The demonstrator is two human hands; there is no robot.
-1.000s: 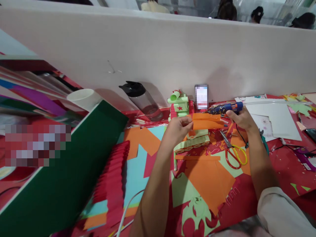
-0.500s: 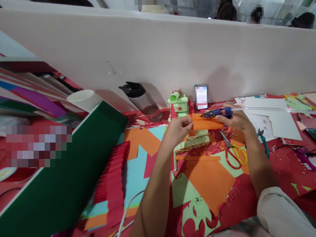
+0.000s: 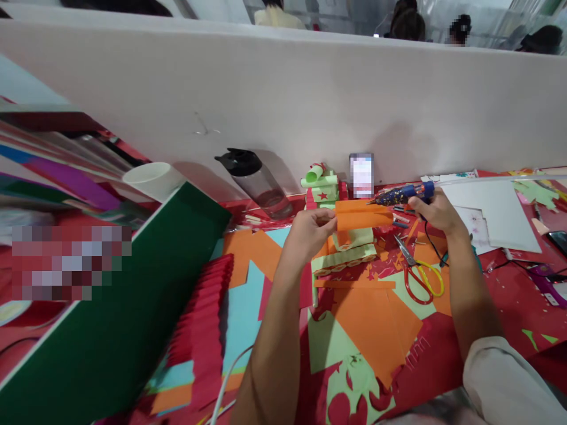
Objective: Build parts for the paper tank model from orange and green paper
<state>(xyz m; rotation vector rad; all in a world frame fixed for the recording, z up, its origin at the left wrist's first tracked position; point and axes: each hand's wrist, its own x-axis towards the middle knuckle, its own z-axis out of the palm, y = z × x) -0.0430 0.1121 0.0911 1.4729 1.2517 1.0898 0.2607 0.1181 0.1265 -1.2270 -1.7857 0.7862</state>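
My left hand pinches the left end of a folded orange paper piece, held up above the table. In my right hand is a dark blue glue gun, its nozzle pointing left at the top edge of the orange paper. Whether the tip touches the paper I cannot tell. Just below lies a pale green paper strip model part with a scalloped side. Behind the left hand stands a green and red paper tank model with a red star.
Scissors with red and yellow handles lie below my right hand. Orange sheets and cut green paper cover the near table. A leaning bottle, a phone and a green board stand around.
My right hand has moved right with the glue gun, its nozzle sliding along the paper's top edge. The orange paper and my left hand have shifted slightly left.
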